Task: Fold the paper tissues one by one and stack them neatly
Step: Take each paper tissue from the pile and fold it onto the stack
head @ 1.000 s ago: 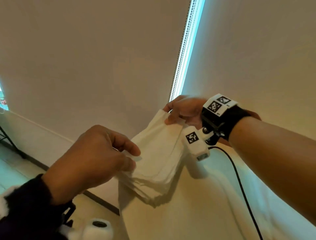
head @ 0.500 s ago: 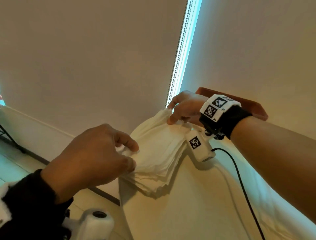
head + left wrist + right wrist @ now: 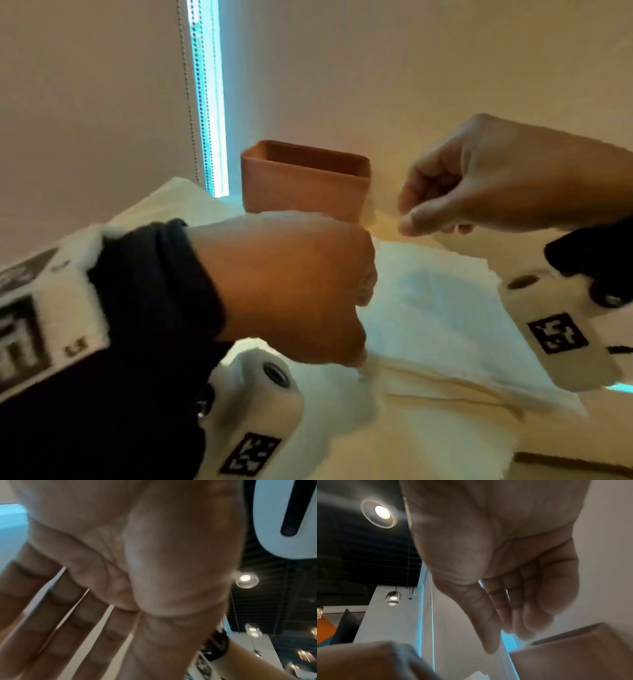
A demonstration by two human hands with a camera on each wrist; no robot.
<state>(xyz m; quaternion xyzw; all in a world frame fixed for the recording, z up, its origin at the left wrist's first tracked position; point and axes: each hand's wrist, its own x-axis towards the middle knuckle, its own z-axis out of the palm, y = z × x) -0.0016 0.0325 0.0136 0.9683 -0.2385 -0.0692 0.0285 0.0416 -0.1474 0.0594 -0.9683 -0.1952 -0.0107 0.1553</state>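
On my feed the paper tissues are white. Behind them I see a terracotta-orange box. The sleeve is black, the wrist cameras white with black-and-white square-patterned tags, and the blinds plain beige.

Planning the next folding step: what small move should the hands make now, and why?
Probably lower the right hand to the tissue stack and pinch its top sheet. That hand hovers above the stack with no sheet clearly in it, while the left hand, fingers straight, sits at the stack's near corner, placed to steady it.
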